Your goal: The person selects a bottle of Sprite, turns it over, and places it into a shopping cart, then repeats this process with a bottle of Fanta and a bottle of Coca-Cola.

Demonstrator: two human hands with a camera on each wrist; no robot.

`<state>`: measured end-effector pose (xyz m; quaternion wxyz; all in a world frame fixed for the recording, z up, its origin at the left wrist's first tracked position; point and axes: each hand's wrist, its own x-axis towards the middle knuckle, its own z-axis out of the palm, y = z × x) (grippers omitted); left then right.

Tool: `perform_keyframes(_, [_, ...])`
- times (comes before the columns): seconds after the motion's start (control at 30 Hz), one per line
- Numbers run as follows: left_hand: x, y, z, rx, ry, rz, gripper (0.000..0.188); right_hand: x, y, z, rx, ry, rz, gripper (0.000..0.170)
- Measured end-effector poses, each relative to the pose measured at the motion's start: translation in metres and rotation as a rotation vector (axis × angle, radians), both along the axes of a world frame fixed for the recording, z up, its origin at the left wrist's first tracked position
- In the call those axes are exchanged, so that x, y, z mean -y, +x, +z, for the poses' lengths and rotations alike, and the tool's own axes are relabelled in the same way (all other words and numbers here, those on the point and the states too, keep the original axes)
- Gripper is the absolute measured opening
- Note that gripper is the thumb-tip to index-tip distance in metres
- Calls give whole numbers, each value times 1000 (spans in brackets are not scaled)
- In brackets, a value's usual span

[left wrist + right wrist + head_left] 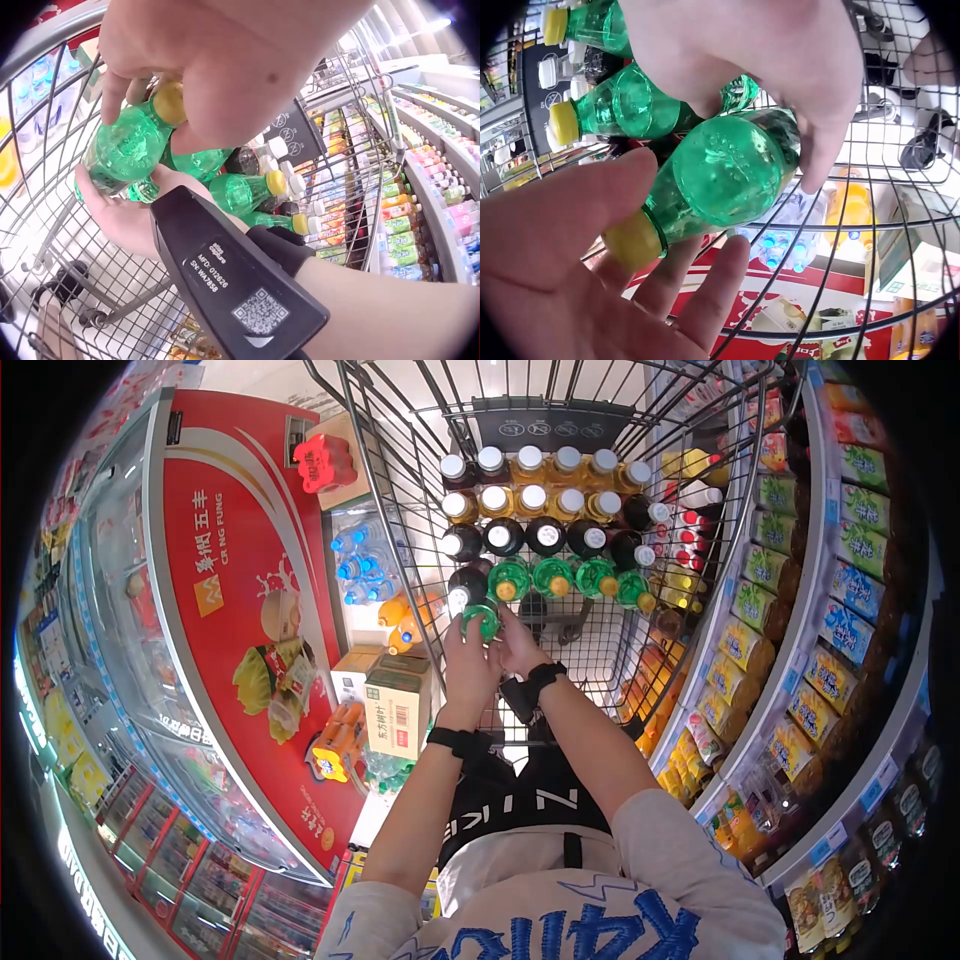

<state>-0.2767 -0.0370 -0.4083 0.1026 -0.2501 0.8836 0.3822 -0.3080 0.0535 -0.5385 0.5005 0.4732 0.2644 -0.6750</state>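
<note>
Red panel (205, 650), left: "CR NG FUNG", with Chinese characters 五丰 legible. Carton (393, 720), near left: "东方树叶". Black garment (500, 810), near: "NIKE". Black wrist device (232, 285), near: "atlas capture", "MFD: 012626", "SN: WA7858". Blue shirt lettering (580, 935), near: partly legible.

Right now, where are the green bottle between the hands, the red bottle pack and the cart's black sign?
Green bottle (727, 172): right wrist view, its green body.
Red bottle pack (325, 463): head view, its middle.
Black sign (550, 429): head view, its icon row.

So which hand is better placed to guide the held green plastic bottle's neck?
Probably the left hand: it cups the yellow plastic cap, while the right hand holds the bottle near its base.
</note>
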Motion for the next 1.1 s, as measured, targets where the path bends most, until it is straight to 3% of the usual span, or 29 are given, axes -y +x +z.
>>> perform_keyframes(0.27, [-6, 16, 29, -22, -87, -56, 55, -24, 14, 9, -89, 14, 59, 70])
perform_keyframes(0.33, [-8, 23, 37, -54, -73, -85, 56, -38, 15, 26, -144, 38, 117, 76])
perform_keyframes(0.6, [-8, 71, 89, -154, -48, -211, 57, -91, 50, 102, -272, 144, -53, 80])
perform_keyframes(0.63, [-8, 81, 97, -145, -33, -224, 56, -98, 57, 113, -331, 121, -67, 88])
perform_keyframes(0.9, [27, 182, 137, -148, 87, -331, 46, -117, 162, 208, -413, 127, -321, 80])
perform_keyframes(0.93, [33, 193, 142, -152, 85, -346, 43, -118, 177, 214, -398, 99, -372, 71])
perform_keyframes(1.1, [38, 230, 170, -180, 102, -419, 41, -136, 255, 265, -531, 78, -457, 71])
